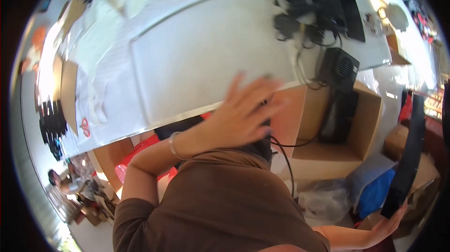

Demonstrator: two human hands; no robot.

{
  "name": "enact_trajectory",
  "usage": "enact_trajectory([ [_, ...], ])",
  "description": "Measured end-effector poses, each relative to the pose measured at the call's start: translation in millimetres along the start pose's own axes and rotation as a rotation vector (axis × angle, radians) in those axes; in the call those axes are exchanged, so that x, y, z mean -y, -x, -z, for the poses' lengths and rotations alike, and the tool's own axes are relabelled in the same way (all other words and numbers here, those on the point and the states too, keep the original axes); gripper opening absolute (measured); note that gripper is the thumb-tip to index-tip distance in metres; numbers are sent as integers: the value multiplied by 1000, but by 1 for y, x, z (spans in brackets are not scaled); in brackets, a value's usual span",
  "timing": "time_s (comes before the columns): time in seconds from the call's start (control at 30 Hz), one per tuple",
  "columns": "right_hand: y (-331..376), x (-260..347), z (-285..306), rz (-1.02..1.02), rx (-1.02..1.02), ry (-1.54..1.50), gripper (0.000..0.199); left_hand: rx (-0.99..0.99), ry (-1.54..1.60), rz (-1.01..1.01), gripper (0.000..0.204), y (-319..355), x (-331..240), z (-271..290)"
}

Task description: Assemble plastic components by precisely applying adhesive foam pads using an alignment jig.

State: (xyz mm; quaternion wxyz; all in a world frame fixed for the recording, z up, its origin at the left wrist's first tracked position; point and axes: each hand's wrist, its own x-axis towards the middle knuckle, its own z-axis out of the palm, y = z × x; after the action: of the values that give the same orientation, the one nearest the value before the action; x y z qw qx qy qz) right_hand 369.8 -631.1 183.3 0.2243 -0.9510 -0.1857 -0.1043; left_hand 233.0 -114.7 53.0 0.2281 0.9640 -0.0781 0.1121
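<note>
Your long flat black panel (408,153) stands nearly upright at the right edge of the frame, its lower end in your palm.

L hand (243,118) raised, R hand (389,224) on black strip (408,153)

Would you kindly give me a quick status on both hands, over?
Left hand open, fingers spread at white table edge. Right hand gripping long black panel. Open cardboard box between them.

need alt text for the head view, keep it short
The person's left hand is raised, blurred, before the edge of a white table, while the right hand holds a long black strip beside an open cardboard box.
</note>
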Motion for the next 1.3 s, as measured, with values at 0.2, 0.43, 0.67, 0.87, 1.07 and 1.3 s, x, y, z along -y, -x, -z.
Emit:
enact_trajectory([
  [0.2,-59,226,-108,353,257,-184,51,-247,990,-75,117,0,-29,23],
  [0.43,-15,414,-226,632,582,-480,47,-1224,1265,425,69,69,29,75],
  [0.67,-39,467,-246,908,931,-813,31,-824,1499,800,47,180,112,72],
  [0.87,-173,571,-407,1067,487,-673,11,-831,-72,738,38,181,123,117],
  [1.07,-182,663,-573,1136,700,-378,22,-492,-349,432,28,147,261,122],
  [1.3,-170,693,-557,1032,758,-27,34,-370,-153,493,31,148,286,117],
])
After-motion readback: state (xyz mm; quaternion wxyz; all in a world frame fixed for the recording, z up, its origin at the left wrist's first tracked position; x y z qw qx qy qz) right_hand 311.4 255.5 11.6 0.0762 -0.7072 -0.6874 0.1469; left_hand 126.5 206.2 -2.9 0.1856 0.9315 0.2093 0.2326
